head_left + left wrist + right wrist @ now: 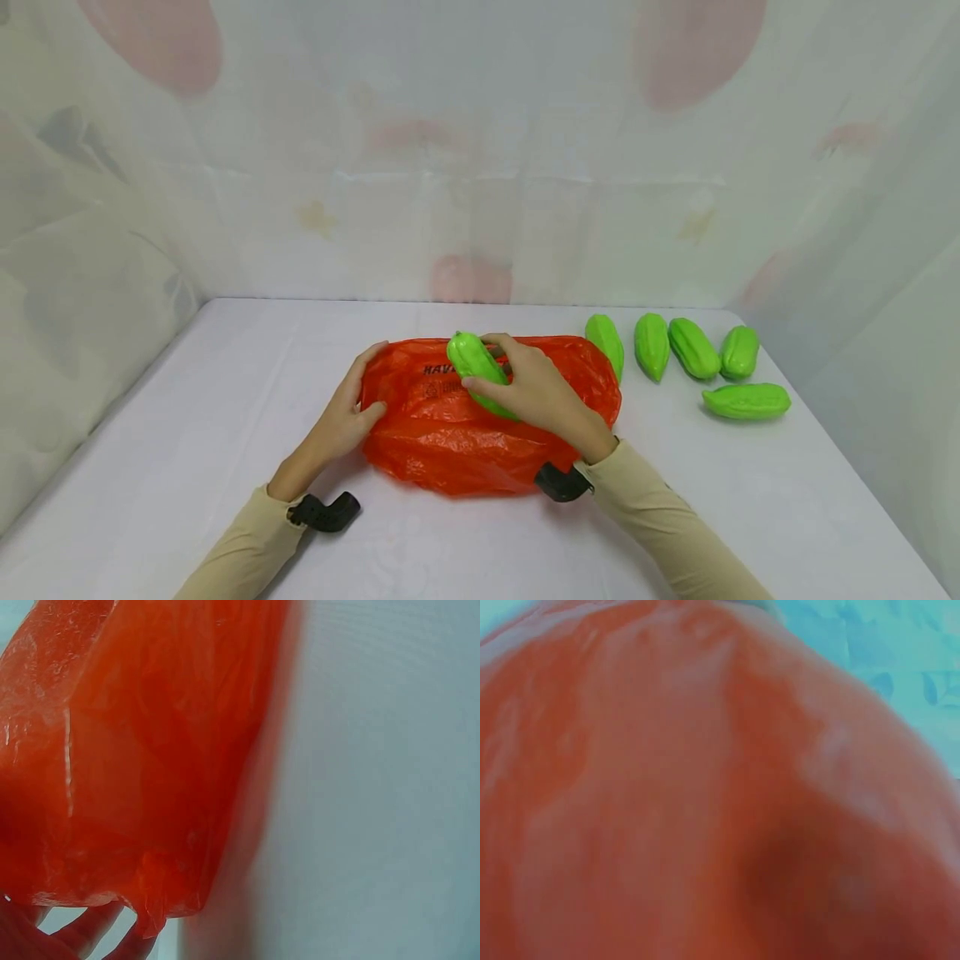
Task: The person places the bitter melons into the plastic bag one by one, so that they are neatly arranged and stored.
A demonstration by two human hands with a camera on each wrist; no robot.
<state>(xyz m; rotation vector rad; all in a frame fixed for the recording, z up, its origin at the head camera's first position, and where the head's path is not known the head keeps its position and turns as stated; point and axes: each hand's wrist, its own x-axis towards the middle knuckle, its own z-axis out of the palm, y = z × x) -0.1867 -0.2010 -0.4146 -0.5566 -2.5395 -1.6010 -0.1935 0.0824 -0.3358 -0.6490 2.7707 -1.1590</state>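
Note:
A red plastic bag [450,446] with dark print lies spread across the middle of the table in the head view. At its left side my left hand [347,421] holds the edge, thumb in front and fingers toward the back. Fingers [90,930] show below the bag in the left wrist view. Above the bag, my right hand [542,387] grips a bright green ridged gourd [472,357] between thumb and fingers, its upper end tilted left. Blurred red plastic [652,787] fills most of the right wrist view, where the hand and gourd cannot be seen.
Several more green gourds lie right of the bag, one [604,342] partly behind its edge, another [747,401] lying sideways nearest the front. The white table [150,433] meets a pale patterned curtain [600,225] at the back and sides.

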